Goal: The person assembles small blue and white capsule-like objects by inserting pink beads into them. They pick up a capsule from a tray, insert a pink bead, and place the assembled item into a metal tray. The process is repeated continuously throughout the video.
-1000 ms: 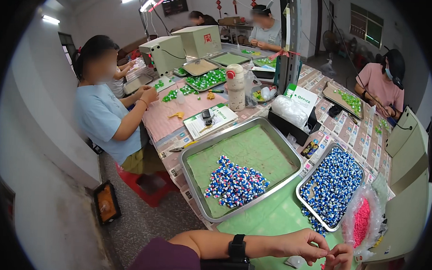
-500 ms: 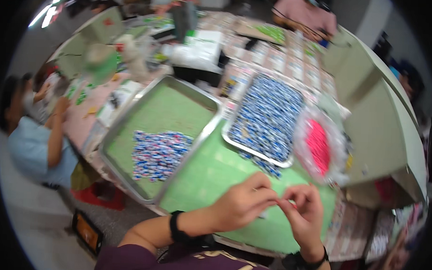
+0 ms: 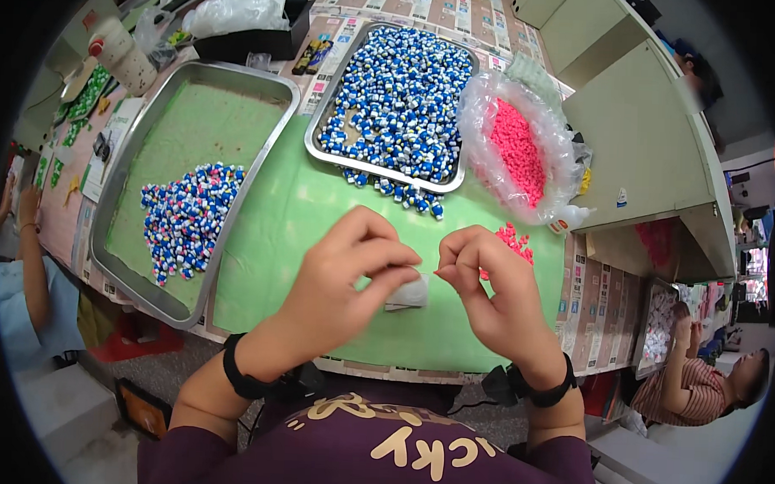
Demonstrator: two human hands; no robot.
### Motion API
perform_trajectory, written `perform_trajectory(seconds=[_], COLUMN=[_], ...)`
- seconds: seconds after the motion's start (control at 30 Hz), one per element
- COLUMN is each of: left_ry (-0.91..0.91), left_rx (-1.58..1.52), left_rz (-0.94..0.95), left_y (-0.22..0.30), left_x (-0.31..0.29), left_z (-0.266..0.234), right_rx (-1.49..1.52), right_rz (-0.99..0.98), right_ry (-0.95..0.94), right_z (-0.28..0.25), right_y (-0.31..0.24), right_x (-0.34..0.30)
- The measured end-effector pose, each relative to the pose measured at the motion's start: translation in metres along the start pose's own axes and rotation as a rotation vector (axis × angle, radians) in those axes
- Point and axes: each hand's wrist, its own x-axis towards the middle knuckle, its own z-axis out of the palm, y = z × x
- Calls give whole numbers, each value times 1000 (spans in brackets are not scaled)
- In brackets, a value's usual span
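Over the green mat (image 3: pixel 262 276), both hands are raised a short way apart, fingertips facing each other. My left hand (image 3: pixel 339 283) has its thumb and fingers drawn into a pinch; anything in it is too small to make out. My right hand (image 3: pixel 501 301) pinches too, and what its fingertips hold, if anything, cannot be made out. Between them on the mat lies a folded white cloth or paper pad (image 3: pixel 409 294). A small heap of pink pieces (image 3: pixel 514 240) sits just beyond my right hand, which partly covers it.
A metal tray (image 3: pixel 312 137) full of small blue-and-white pieces stands ahead, some spilled before it. To its right is a plastic bag (image 3: pixel 480 117) of pink pieces. A larger tray (image 3: pixel 107 219) at left holds blue-white-pink pieces. A cabinet panel (image 3: pixel 639 140) rises at right; people sit on both sides.
My hands, touching at the fingertips before, have come apart. The whole view has shifted, so the trays appear farther left and the pink heap on the mat now shows.
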Motion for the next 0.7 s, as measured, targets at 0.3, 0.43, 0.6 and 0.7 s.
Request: perform_trajectory(seconds=[0.3, 0.43, 0.6, 0.7], left_ry=[72, 43, 49, 76], left_rx=[-597, -672, -832, -899], left_rz=[-427, -464, -498, -474], left_y=[-18, -25, -21, -14], left_x=[-13, -13, -9, -2], left_z=[-24, -27, -22, -12], right_rx=[-363, -417, -213, 64], right_rz=[20, 2, 20, 34], right_ry=[-245, -258, -137, 47], right_z=[9, 10, 5, 4], right_y=[15, 12, 6, -9], right_x=[-2, 0, 2, 8])
